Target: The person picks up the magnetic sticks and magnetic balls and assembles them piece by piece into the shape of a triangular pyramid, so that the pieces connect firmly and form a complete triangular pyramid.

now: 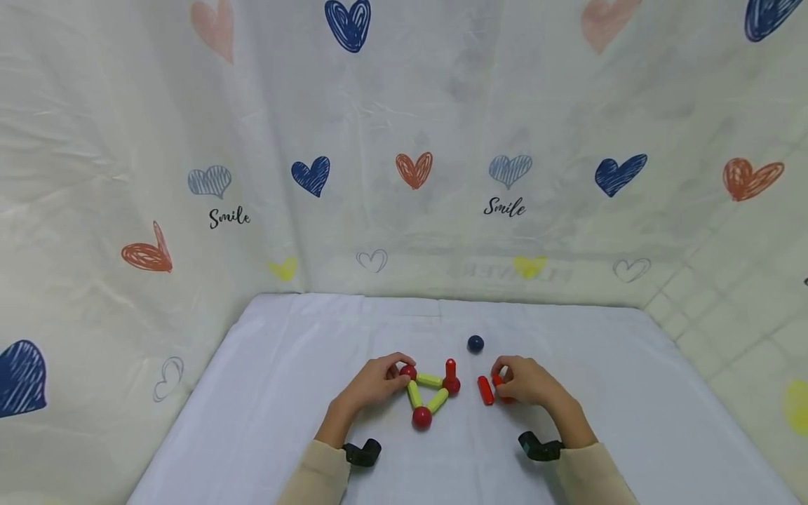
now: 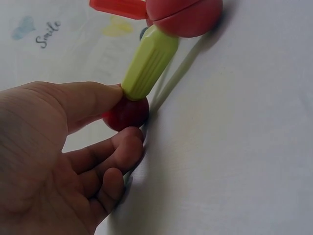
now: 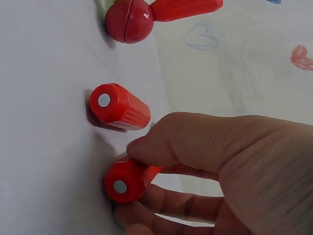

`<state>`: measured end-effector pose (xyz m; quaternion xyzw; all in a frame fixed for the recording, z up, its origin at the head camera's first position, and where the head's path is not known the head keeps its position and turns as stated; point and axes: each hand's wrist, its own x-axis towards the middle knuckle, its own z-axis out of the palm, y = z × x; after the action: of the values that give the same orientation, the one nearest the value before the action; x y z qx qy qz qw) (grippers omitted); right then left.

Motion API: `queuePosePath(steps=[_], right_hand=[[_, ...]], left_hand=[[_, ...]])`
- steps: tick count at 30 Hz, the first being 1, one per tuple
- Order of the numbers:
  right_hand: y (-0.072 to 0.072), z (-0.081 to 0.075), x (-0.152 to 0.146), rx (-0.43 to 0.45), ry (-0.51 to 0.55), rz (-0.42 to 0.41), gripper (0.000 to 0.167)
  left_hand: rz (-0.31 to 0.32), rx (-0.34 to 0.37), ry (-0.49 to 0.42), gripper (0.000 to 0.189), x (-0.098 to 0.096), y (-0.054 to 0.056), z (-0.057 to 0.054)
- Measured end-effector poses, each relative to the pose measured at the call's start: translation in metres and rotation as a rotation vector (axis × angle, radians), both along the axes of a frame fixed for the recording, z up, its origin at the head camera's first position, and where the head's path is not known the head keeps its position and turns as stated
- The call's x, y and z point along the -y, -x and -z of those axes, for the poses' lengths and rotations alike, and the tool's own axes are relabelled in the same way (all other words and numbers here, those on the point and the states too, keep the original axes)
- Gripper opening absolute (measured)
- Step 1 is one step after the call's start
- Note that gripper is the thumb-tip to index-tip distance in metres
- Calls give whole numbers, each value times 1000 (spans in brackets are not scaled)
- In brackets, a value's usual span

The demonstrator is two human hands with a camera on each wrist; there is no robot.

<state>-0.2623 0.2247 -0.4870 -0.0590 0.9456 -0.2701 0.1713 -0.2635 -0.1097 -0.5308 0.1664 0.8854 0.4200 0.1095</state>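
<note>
Three red balls (image 1: pixel 421 419) and three yellow-green sticks (image 1: pixel 437 400) make a flat triangle on the white cloth (image 1: pixel 252 435), one ball at each corner, so each stick has a ball at either end. On the right-hand corner ball (image 1: pixel 451 386) a red stick (image 1: pixel 451 368) stands upright, apparently held by that joint alone, since nothing else touches it.

The left hand (image 1: pixel 377 382) pinches the far-left corner ball (image 2: pixel 128 115), thumb on one side and bent fingers on the other; that grip probably steadies the frame. The right hand (image 1: pixel 530 382) holds a second red stick (image 3: pixel 129 178) between thumb and fingers, gripped along its sides so that the end with a grey disc (image 3: pixel 120 186) is uncovered. The disc looks like a magnet, which would explain how the pieces join.

A loose red stick (image 1: pixel 485 391) lies just beside the held one, between it and the triangle, within easy reach. Farther back, a dark blue ball (image 1: pixel 475 344) sits apart, joined to nothing.
</note>
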Motion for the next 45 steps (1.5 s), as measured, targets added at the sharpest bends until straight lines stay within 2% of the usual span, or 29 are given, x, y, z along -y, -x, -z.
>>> queuePosePath(steps=[5,12,19,26,35,45], right_hand=[[1,-3,-2,-30,51,23,27],[0,-12,0,-84,234,20,32],[-3,-22,8,-166,343,-43,30],[-7,-23,21,-231,410,-130,27],[-15,-24,40,-205,440,-247,27],[-20,-22,50,-151,434,-295,25]], left_hand=[[1,15,-1,23,0,-1,-3],[-15,32,-7,21,0,-3,-6],[-4,21,-15,21,1,-2,-9],[-5,37,-21,23,1,-2,-8],[2,24,-9,25,0,-2,-9],[11,7,-10,27,-1,-2,-8]])
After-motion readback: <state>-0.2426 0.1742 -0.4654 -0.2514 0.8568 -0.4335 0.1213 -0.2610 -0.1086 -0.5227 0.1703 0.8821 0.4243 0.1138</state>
